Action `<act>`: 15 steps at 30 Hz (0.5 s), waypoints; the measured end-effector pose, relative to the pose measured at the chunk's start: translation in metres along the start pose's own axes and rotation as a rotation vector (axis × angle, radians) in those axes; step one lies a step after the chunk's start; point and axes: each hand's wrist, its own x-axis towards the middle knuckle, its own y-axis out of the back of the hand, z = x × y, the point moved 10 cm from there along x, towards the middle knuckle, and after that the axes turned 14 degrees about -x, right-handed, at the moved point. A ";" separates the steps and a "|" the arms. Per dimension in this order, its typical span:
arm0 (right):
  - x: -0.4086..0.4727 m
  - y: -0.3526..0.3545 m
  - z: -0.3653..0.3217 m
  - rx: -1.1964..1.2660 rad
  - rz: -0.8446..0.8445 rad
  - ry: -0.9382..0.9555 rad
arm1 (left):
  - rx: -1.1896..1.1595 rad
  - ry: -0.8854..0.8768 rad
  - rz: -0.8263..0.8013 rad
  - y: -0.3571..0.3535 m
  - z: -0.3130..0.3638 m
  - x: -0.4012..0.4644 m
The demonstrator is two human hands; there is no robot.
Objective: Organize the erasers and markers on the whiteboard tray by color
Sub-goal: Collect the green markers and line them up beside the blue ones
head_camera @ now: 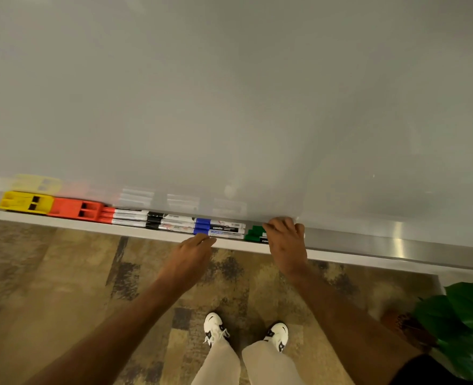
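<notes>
Along the whiteboard tray (368,241) lie, from left to right, a yellow eraser (25,201), a red eraser (75,209), red-capped markers (124,216), black-capped markers (168,222), blue-capped markers (218,229) and green-capped markers (254,234). My right hand (286,240) rests over the green markers, fingers curled on them and hiding their barrels. My left hand (192,252) sits at the tray's front edge below the blue markers, fingers together and touching the edge, holding nothing.
The whiteboard (229,93) fills the upper view and mirrors the tray items faintly. The tray runs bare to the right of my right hand. A green leafy plant (463,329) stands on the patterned carpet at lower right. My white shoes (246,333) are below.
</notes>
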 end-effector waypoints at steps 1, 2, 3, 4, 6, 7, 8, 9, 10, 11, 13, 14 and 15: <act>0.002 -0.004 -0.003 -0.010 -0.007 -0.011 | -0.002 0.006 -0.005 0.000 -0.006 -0.005; 0.004 -0.007 -0.007 -0.015 -0.012 -0.026 | -0.006 0.004 -0.006 0.001 -0.012 -0.010; 0.005 -0.010 -0.007 -0.022 -0.026 -0.040 | -0.012 -0.002 -0.008 0.001 -0.014 -0.013; 0.006 -0.013 -0.007 -0.030 -0.041 -0.048 | -0.013 -0.010 -0.008 0.001 -0.016 -0.016; 0.008 -0.019 -0.012 -0.032 -0.060 -0.044 | -0.020 -0.001 -0.021 0.002 -0.024 -0.020; 0.008 -0.020 -0.015 -0.028 -0.072 -0.036 | -0.029 0.011 -0.024 0.003 -0.027 -0.021; 0.008 -0.021 -0.018 -0.022 -0.074 -0.028 | -0.037 0.016 -0.026 0.004 -0.030 -0.022; 0.008 -0.021 -0.020 -0.014 -0.077 -0.023 | -0.044 0.018 -0.028 0.004 -0.031 -0.022; 0.007 -0.022 -0.021 -0.005 -0.074 -0.021 | -0.047 0.011 -0.030 0.005 -0.031 -0.022; 0.005 -0.021 -0.022 0.004 -0.080 -0.024 | -0.047 0.003 -0.032 0.006 -0.031 -0.022; 0.001 -0.019 -0.023 0.015 -0.076 -0.031 | -0.042 -0.011 -0.037 0.008 -0.028 -0.021; 0.000 -0.017 -0.023 0.026 -0.068 -0.036 | -0.035 -0.023 -0.032 0.009 -0.027 -0.021; -0.001 -0.015 -0.023 0.032 -0.073 -0.045 | -0.038 -0.028 -0.031 0.010 -0.026 -0.021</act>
